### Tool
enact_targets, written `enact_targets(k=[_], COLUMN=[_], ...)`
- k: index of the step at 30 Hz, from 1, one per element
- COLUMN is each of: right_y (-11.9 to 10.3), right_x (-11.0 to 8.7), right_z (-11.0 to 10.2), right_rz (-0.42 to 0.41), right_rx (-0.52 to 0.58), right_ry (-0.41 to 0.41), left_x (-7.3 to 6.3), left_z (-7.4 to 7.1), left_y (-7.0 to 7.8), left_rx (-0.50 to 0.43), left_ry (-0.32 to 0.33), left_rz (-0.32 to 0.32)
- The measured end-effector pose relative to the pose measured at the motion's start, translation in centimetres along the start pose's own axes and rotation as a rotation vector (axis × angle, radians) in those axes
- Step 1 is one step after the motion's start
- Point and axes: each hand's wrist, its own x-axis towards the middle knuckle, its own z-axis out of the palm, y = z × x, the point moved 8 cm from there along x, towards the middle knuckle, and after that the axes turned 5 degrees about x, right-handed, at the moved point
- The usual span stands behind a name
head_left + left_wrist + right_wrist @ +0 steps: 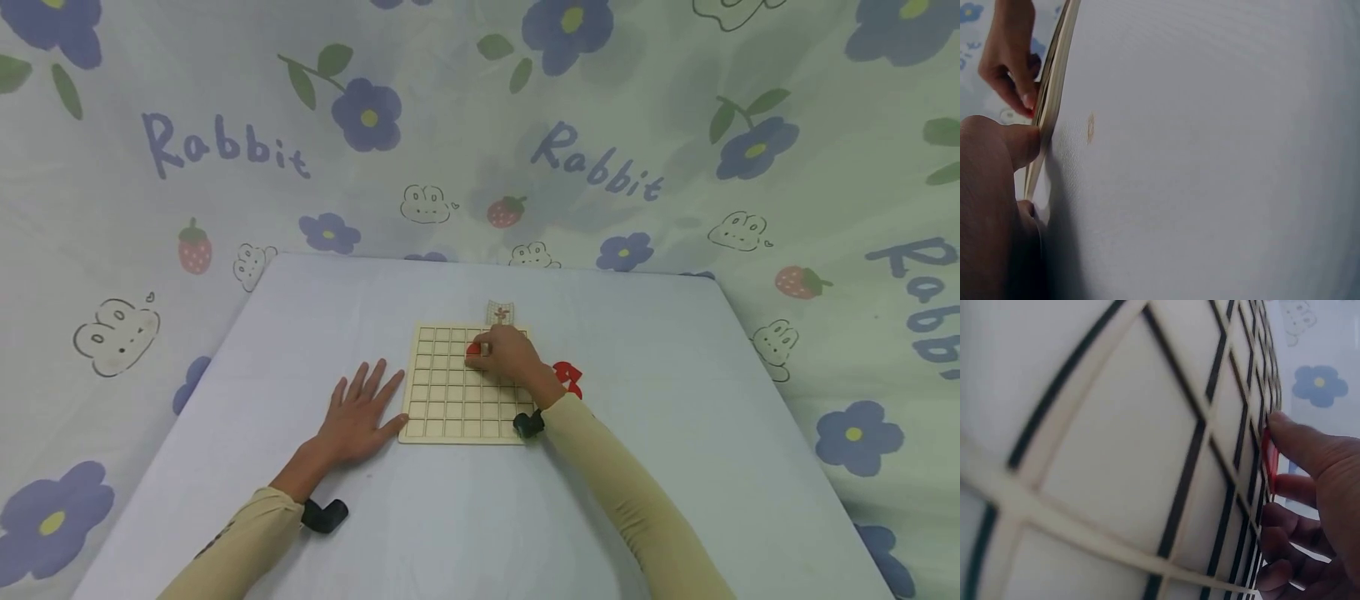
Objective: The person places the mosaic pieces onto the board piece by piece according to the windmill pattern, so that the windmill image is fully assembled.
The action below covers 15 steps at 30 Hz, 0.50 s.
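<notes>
A square wooden grid board (456,395) lies on the white table, with raised lines dividing it into small cells. My right hand (512,357) is over the board's upper part and pinches a flat red piece (473,350) between thumb and index finger. In the right wrist view that red piece (1270,464) is right at the grid surface, its lower side partly hidden by the fingers. My left hand (356,423) rests palm down left of the board, fingers spread. Its thumb (1022,145) touches the board's side edge in the left wrist view.
Several red pieces (567,375) lie right of the board, partly behind the right forearm. Beyond the board's far edge is a small card (500,312) with a brown pinwheel-like figure on a grid. A printed cloth (450,125) hangs around the table's back and sides.
</notes>
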Motion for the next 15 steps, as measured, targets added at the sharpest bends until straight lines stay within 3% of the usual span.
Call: enact_targets(k=[8, 15], right_y=[0.7, 3.5], right_x=[-1.1, -2.5], right_z=[-1.8, -4.1], right_rz=[0.030, 0.077], right_rx=[0.057, 0.059], right_ry=[0.022, 0.010], left_x=[0.0, 0.0], left_z=[0.1, 0.0], left_y=[-0.1, -0.1], left_rx=[0.008, 0.010], left_ry=[-0.002, -0.002], left_rz=[0.000, 0.005])
